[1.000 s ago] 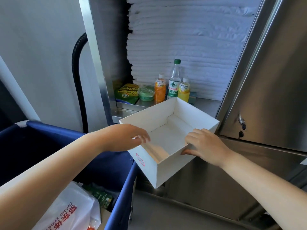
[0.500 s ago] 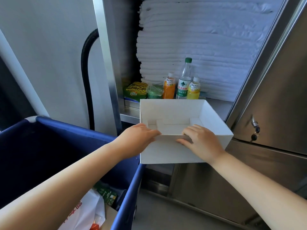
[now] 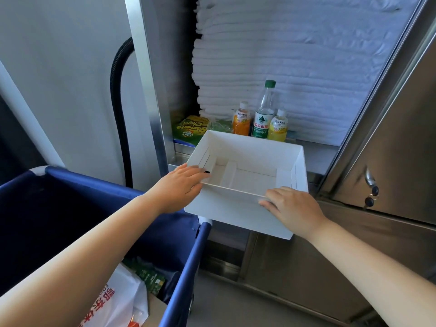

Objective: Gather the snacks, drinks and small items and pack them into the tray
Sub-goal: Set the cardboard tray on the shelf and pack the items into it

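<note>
Gripping a white cardboard tray (image 3: 236, 210) from its near side, both hands hold it in front of a steel shelf (image 3: 317, 154), its open top tipped a little toward the camera. The left hand (image 3: 181, 185) lies over the near left corner; its fingers (image 3: 197, 173) are close together and hooked over the rim, the tips reaching just inside, and the thumb is out of sight. The right hand (image 3: 293, 208) pinches the near wall close to the right corner, fingers (image 3: 274, 193) pressed together along the top edge and the thumb against the outer face below. Inside the tray only folded white flaps show. Whether its far end rests on the shelf cannot be told. Just behind the far rim on the shelf stand an orange drink bottle (image 3: 241, 120), a green-capped water bottle (image 3: 263, 114) and a yellow drink bottle (image 3: 278, 126), side by side. Left of them lie a small green packet (image 3: 220, 125) and a yellow-green banana chips bag (image 3: 188, 129). A tall stack of white towels (image 3: 295, 55) fills the space behind. Below the left arm is a blue cart (image 3: 94, 197), holding a white plastic bag (image 3: 118, 300) and green packets (image 3: 151, 277). A black hose (image 3: 118, 90) runs up the wall, and keys (image 3: 370, 197) hang from a steel door on the right.
</note>
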{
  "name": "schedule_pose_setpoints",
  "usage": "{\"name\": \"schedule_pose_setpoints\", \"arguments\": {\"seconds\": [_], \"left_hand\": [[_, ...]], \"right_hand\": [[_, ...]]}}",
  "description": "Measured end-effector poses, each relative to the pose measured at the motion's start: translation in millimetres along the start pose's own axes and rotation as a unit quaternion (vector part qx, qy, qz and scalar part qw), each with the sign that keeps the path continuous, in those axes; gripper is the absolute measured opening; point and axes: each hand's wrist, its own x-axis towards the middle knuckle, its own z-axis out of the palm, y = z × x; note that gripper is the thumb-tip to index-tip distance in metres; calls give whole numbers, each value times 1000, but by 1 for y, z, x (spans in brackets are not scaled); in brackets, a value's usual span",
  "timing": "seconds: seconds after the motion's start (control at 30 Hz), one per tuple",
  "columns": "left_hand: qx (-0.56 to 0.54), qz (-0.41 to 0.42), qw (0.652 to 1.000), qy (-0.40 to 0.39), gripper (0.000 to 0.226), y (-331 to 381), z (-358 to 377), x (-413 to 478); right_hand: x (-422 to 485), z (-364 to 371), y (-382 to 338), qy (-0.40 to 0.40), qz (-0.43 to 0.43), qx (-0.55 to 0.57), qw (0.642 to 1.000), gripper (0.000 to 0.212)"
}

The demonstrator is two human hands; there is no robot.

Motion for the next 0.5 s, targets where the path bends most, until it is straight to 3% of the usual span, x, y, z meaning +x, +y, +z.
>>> {"name": "schedule_pose_setpoints", "arguments": {"seconds": [0.2, 0.33, 0.5], "left_hand": [[-22, -54, 998, -20, 47, 5, -8, 38], [-58, -101, 988, -100, 48, -4, -20, 83], [-4, -115, 987, -117, 54, -10, -12, 132]], "right_hand": [[11, -2, 9, -75, 26, 47, 996, 32], [24, -8, 20, -154, 20, 141, 978, 31], [33, -7, 36, -239, -12, 173, 955, 33]]}}
